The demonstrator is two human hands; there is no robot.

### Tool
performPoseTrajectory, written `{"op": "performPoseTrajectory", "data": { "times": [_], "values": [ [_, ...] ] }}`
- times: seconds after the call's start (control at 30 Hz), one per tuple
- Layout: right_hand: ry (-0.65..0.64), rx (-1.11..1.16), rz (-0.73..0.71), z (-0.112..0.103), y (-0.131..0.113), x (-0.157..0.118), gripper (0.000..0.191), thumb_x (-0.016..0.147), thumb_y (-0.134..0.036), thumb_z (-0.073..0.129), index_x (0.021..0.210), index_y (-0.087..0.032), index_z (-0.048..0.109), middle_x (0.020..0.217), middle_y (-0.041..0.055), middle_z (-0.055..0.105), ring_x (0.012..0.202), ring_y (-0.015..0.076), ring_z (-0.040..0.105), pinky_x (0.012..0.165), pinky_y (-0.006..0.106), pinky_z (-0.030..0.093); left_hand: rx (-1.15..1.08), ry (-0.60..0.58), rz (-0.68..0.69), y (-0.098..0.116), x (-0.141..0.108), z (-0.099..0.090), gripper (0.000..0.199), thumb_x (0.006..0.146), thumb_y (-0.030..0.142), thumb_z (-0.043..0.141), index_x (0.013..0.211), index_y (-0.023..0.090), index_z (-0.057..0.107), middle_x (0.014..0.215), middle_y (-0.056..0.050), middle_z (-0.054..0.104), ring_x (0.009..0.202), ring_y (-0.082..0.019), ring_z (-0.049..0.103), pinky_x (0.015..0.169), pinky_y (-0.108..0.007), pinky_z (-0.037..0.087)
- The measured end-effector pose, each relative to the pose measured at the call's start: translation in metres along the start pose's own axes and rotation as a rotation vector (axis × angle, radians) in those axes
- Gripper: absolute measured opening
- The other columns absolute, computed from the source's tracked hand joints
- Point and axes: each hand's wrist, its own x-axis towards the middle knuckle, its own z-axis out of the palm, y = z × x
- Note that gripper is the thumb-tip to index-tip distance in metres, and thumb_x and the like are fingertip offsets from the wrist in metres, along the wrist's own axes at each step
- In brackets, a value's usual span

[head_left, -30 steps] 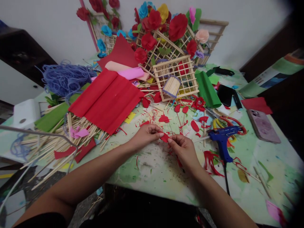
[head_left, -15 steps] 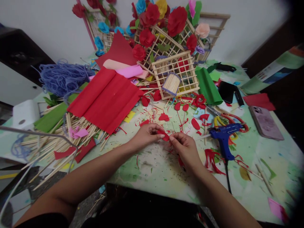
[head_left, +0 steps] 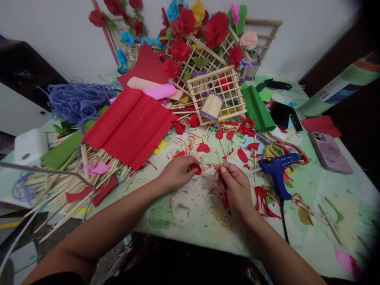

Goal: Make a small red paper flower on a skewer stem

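Note:
My left hand [head_left: 181,171] is closed on a small red paper petal [head_left: 196,169], whose rounded edge shows past the fingertips. To its right, my right hand [head_left: 233,180] pinches a thin wire [head_left: 218,156] that points up and away from me. A gap separates the two hands. Red paper [head_left: 225,201] shows under my right palm; whether the hand holds it is unclear. Beyond the hands, loose red petals [head_left: 203,147] and red scraps lie on the painted tabletop [head_left: 184,221].
A blue glue gun [head_left: 277,172] lies right of my right hand, near scissors [head_left: 289,148] and a phone [head_left: 331,152]. Red crepe paper [head_left: 129,126] covers sticks [head_left: 67,184] at the left. Stick lattices [head_left: 216,95] with paper flowers stand at the back.
My hands have moved apart. The red petal stays with my left hand, now turned more palm-down, and the thin wire now shows clearly in my right fingers. The view has shifted slightly.

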Motion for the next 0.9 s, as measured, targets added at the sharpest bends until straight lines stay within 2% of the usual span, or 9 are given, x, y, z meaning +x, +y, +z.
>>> {"op": "performPoseTrajectory", "data": {
  "times": [0.2,0.4,0.47,0.53,0.63,0.7,0.8,0.9],
  "values": [
    [-0.006,0.017,0.032,0.002,0.001,0.001,0.021,0.078,-0.039,0.060,0.082,-0.019,0.056,0.063,-0.0022,0.061,0.042,0.0071,0.044,0.041,0.021,0.032,0.189,0.068,0.163,0.004,-0.005,0.003,0.016,0.083,0.018,0.048,0.087,0.017,0.064,0.083,-0.005,0.067,0.082,-0.019,0.057,0.076,-0.031,0.043],
    [-0.044,0.030,0.033,0.002,0.003,0.002,0.020,0.077,-0.038,0.059,0.081,-0.019,0.054,0.066,-0.0009,0.066,0.043,0.0091,0.051,0.044,0.022,0.039,0.312,0.078,0.198,0.005,-0.004,0.004,0.017,0.085,0.020,0.047,0.086,0.015,0.064,0.080,-0.007,0.065,0.082,-0.021,0.056,0.075,-0.036,0.045],
    [-0.050,0.034,0.034,0.002,0.003,0.002,0.020,0.077,-0.038,0.059,0.080,-0.019,0.053,0.066,-0.0007,0.066,0.043,0.0089,0.052,0.044,0.022,0.040,0.311,0.108,0.244,0.003,-0.003,0.004,0.018,0.085,0.020,0.048,0.092,0.014,0.064,0.089,-0.009,0.066,0.088,-0.022,0.057,0.081,-0.038,0.045],
    [-0.063,0.037,0.035,0.003,0.005,0.002,0.018,0.078,-0.037,0.057,0.079,-0.020,0.052,0.064,-0.0009,0.066,0.043,0.0088,0.052,0.045,0.022,0.041,0.290,0.201,0.300,0.001,-0.003,0.005,0.023,0.084,0.019,0.051,0.103,0.014,0.063,0.106,-0.012,0.064,0.102,-0.024,0.056,0.090,-0.041,0.044],
    [-0.099,0.031,0.036,0.007,0.010,0.002,0.013,0.080,-0.033,0.054,0.079,-0.020,0.052,0.061,-0.0020,0.063,0.042,0.0089,0.051,0.044,0.022,0.040,0.159,0.303,0.345,0.001,-0.005,0.006,0.024,0.081,0.023,0.057,0.103,0.016,0.065,0.105,-0.011,0.066,0.100,-0.023,0.058,0.090,-0.041,0.045],
    [-0.141,0.018,0.032,0.010,0.014,0.002,0.008,0.080,-0.028,0.052,0.078,-0.020,0.052,0.059,-0.0033,0.060,0.041,0.0087,0.050,0.043,0.021,0.039,-0.008,0.282,0.313,0.003,-0.007,0.007,0.026,0.079,0.029,0.060,0.103,0.018,0.066,0.099,-0.009,0.068,0.095,-0.022,0.061,0.086,-0.037,0.048],
    [-0.205,-0.056,-0.008,0.013,0.020,0.002,0.007,0.081,-0.023,0.050,0.075,-0.020,0.052,0.057,-0.0046,0.056,0.042,0.0084,0.049,0.044,0.021,0.040,-0.257,0.205,0.175,0.009,-0.008,0.010,0.021,0.078,0.034,0.062,0.092,0.020,0.069,0.090,-0.007,0.069,0.085,-0.019,0.064,0.076,-0.031,0.052],
    [-0.243,-0.198,-0.057,0.011,0.022,0.001,0.011,0.083,-0.021,0.047,0.074,-0.020,0.055,0.059,-0.0040,0.058,0.045,0.0084,0.050,0.048,0.021,0.041,-0.434,0.203,0.045,0.014,-0.009,0.013,0.021,0.075,0.038,0.064,0.083,0.019,0.071,0.086,-0.007,0.069,0.080,-0.018,0.065,0.073,-0.028,0.053]
  ]
}}
